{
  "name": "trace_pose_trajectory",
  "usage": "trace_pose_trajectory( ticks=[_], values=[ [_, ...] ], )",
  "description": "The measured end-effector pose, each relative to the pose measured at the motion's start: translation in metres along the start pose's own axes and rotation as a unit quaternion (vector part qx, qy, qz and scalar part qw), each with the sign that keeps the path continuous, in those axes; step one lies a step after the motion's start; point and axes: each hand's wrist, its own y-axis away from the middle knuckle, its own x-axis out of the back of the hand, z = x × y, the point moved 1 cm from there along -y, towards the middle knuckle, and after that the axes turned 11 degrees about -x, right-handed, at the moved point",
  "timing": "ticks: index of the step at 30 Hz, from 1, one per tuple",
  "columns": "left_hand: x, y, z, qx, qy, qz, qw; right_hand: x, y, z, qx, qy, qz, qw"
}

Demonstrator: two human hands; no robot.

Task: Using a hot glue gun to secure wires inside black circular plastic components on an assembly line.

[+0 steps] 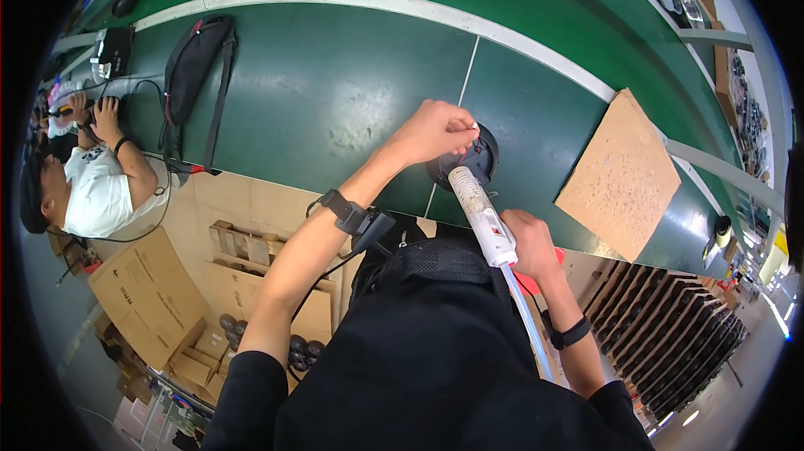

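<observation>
A round black housing (488, 168) lies on the green workbench, with its hollow side up and thin wires inside. Over its far edge is my left hand (435, 131), its thumb and fingers pinched together. A tiny white piece (476, 125) shows at the fingertips, too small to name exactly. My right hand (531, 242) grips a caulking gun with a red handle, partly hidden by the hand. The gun's white cartridge (484, 218) points away from me, its front end over the housing's near edge. A pale rod trails back from it toward my body.
A brown board (624, 175) lies on the green workbench (327, 82) at right, a black bag (194, 66) at left. Another person (109, 175) works at far left. Cardboard boxes (151, 296) stand on the floor; stacked layers of black parts (670, 338) are at right.
</observation>
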Motion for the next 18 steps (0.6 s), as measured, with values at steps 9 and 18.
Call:
trace_pose_trajectory(
  ticks=[9,18],
  values=[
    [0.01,0.017,0.003,0.001,-0.054,0.034,0.998,0.0,-0.001,0.004,-0.012,0.006,-0.005,1.0],
    [0.034,0.068,-0.001,0.051,-0.004,-0.018,0.999,0.004,0.001,0.005,-0.025,-0.005,0.01,1.0]
  ],
)
